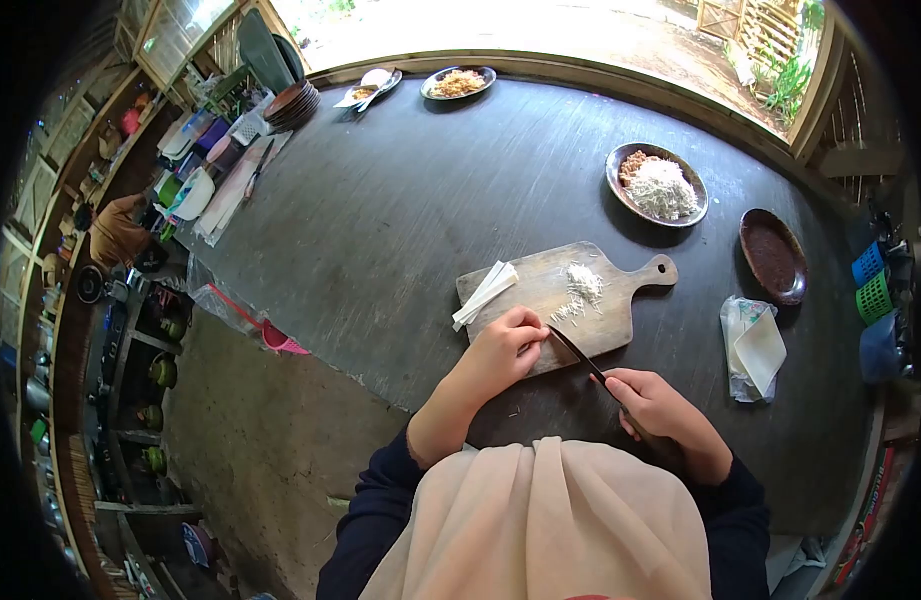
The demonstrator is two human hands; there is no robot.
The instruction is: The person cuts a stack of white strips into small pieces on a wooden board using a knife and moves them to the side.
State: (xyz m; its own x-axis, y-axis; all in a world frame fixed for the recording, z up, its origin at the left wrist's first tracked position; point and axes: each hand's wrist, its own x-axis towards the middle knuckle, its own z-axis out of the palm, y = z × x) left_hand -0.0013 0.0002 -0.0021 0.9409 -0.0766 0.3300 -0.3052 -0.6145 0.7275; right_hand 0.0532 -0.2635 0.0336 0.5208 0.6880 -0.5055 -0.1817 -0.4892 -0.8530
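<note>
My right hand (652, 402) is closed round the handle of a dark knife (577, 351), whose blade points up and left to my left hand. At the near edge of the wooden cutting board (615, 325), my left hand (510, 347) has its fingers pressed together at the blade's tip; what they hold, if anything, is too small to make out. White strips (486, 295) lie side by side on the board's left end. A small heap of fine white shreds (582, 287) sits near the board's middle.
A plate of white shreds and brown food (662, 188) stands beyond the board, an empty brown oval dish (773, 256) to its right. A plastic packet (753, 350) lies nearer. Two food plates are at the back; a pink strainer (280, 340) hangs at the left edge.
</note>
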